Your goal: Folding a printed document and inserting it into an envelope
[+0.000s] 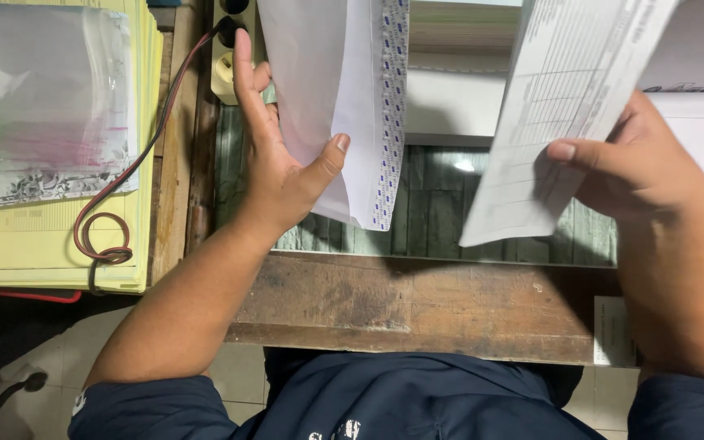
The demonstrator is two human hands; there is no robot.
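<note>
Nearest the camera, a dark blue shirt (417,403) fills the bottom edge, with pale floor tiles (238,375) showing beside it. Just beyond runs the worn wooden front edge of the surface (417,305), and a small white paper slip (612,330) hangs at its right end.

Above that edge both forearms reach forward. The left hand (274,175) is raised with its fingers stretched upward behind a white envelope (331,98), while the thumb presses against the envelope's front near its lower part, so the envelope is pinched between thumb and palm. The envelope stands almost upright, its blue-patterned inner lining showing along the right edge. The right hand (645,167) holds a printed form sheet (563,106) tilted up and to the right; the thumb lies across the sheet's face and the fingers curl behind it. The envelope and the sheet are near each other but apart, with a gap between them over the green-grey planks of the surface.

To the left, a stack of yellow paper (59,244) lies on the surface, with a clear plastic sleeve (42,106) on top. A red and black cable (107,236) coils over the stack's right side and runs up toward a pale socket block (225,73). Farthest off, white boxes or shelves (449,106) sit behind the two papers.
</note>
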